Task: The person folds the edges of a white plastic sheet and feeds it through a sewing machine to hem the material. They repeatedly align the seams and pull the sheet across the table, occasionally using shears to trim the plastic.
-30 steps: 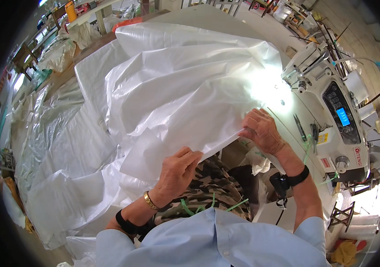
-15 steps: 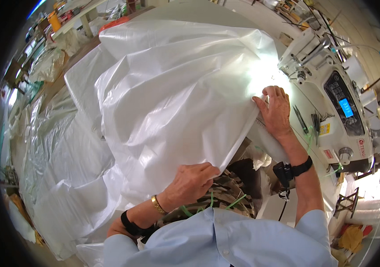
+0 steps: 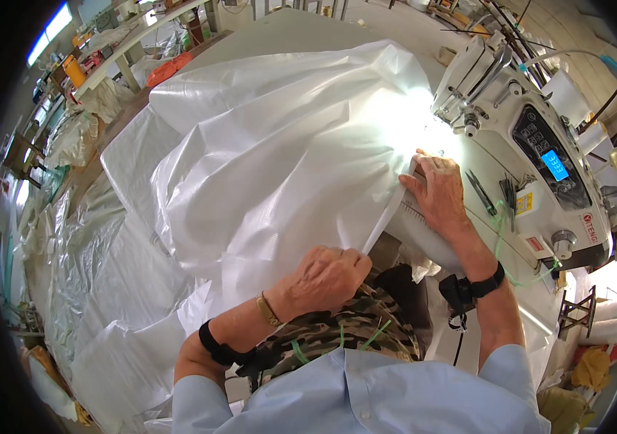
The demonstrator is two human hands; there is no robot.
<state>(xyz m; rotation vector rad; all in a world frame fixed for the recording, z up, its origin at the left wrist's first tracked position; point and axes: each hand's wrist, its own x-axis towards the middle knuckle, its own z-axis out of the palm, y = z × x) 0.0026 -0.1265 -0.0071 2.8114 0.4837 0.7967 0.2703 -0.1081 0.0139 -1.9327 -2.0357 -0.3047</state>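
Left hand (image 3: 326, 282), six o'clock: fingers curled almost closed, knuckles up, on the near edge of the white sheet (image 3: 265, 166); a pinch, by the look of it, though the pads are hidden. Right hand (image 3: 439, 192), between two and three: palm down, half open, thumb spread from the fingers and lying at the same edge; whether it grips, I cannot tell. The edge runs slantwise between the two, with a narrow band along it that looks like a fold. Holding it well, I judge, calls for light, even tension, the band flat and straight, the sheet's weight not dragging toward nine, fingertips clear of the needle area. The sheet spreads in glossy ridges from eight round to one, its far right corner washed out by a bright lamp glow. Sewing machine (image 3: 533, 137) at two, blue screen (image 3: 554, 165) lit. Dark snips (image 3: 482, 193) lie at three, just beside my right hand; green thread (image 3: 500, 239) trails below them. Grey tabletop (image 3: 287, 32) at twelve. Farther out, toward ten: red bag (image 3: 169, 70), orange bottle (image 3: 73, 71), cluttered benches. Camouflage cloth (image 3: 323, 318) covers my lap at six.
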